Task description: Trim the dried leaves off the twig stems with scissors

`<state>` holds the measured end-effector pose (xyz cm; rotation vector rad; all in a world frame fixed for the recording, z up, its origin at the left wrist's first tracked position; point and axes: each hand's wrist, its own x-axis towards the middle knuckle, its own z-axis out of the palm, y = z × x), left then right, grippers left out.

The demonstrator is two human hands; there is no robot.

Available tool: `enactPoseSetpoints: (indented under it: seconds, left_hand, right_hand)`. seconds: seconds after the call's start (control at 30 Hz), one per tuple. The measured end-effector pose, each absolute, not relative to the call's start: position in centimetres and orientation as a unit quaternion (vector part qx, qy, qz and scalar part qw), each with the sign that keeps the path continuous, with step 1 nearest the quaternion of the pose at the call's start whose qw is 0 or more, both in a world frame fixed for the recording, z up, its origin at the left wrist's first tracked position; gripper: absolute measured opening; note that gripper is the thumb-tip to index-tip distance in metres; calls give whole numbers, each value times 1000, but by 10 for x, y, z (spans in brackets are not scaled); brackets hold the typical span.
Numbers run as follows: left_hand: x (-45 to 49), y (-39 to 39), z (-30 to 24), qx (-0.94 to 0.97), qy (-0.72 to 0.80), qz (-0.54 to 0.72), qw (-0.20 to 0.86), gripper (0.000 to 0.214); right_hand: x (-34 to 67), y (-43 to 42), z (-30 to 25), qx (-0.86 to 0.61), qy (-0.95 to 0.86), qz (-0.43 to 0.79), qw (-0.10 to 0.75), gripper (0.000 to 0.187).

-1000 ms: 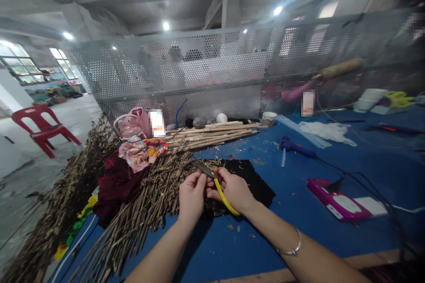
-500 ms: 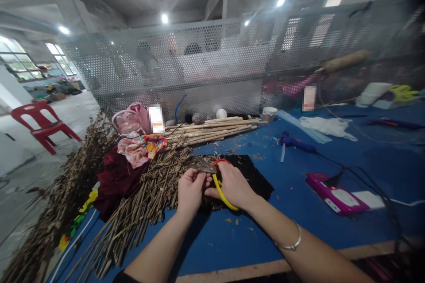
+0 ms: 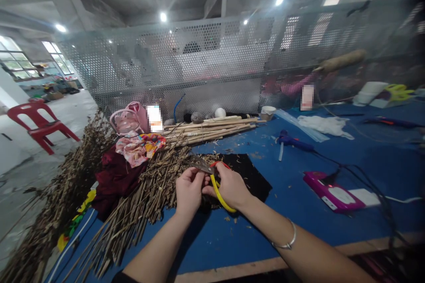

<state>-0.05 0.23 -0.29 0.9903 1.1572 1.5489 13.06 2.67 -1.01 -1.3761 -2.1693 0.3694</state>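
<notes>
My right hand (image 3: 231,185) is wrapped round the scissors (image 3: 218,193), which have one yellow and one red handle. The grey blades point left, just above the fingertips of my left hand (image 3: 189,189). That hand is closed in a pinch, and whatever lies between its fingers is too small and hidden to make out. Both hands hover over a black cloth (image 3: 254,176) strewn with dry scraps. A heap of dried plant stems (image 3: 149,194) lies just left of my left hand.
Pale sticks (image 3: 212,129) lie along the back, before a perforated metal screen (image 3: 212,66). A maroon cloth (image 3: 114,181) and pink bag (image 3: 126,121) sit left. On the right are a blue glue gun (image 3: 295,141), a magenta device (image 3: 335,192) with cables, and a white glove (image 3: 323,124).
The view has shifted slightly. Both hands keep nearly the same place, and the scissors' red handle sits a little lower, closer to the yellow one.
</notes>
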Motion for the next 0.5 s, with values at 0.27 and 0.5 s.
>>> enactPoseSetpoints:
  seconds: [0.27, 0.5]
  left_hand:
    - [-3, 4, -4, 410, 484, 624, 457, 18]
    - [-4, 5, -2, 398, 486, 624, 464, 20]
  right_hand:
    - [131, 26, -11, -537, -795, 122, 253, 53]
    - [131, 28, -10, -558, -788, 118, 234, 51]
